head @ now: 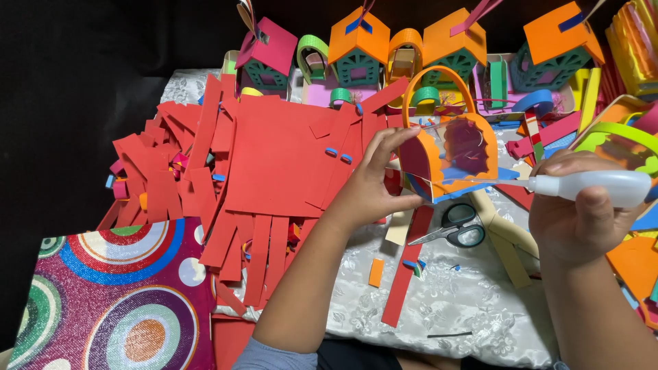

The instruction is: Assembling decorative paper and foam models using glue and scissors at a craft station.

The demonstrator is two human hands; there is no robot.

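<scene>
Orange foam archway piece (449, 154), with a clear window panel and a looping handle over its top, sits in our left hand (370, 185), raised above the worktop (452, 301) near the middle of the head view. Our left fingers (391, 140) curl around its left edge, thumb below and fingertips at the top, so that hand is closed on it. Our right hand (582, 216) is wrapped around a white glue bottle (593, 186), held level, with its nozzle pointing left and touching the blue base at the archway's lower right corner.

Just below the archway a pair of scissors (456, 229) with dark handles lies on the white patterned cloth of the worktop. To the left spreads a big heap of red foam sheets and strips (267, 164). Along the far edge stands a row of small foam houses (360, 51) with orange and pink roofs and teal walls. At lower left lies a glittery sheet with coloured rings (116, 308).
</scene>
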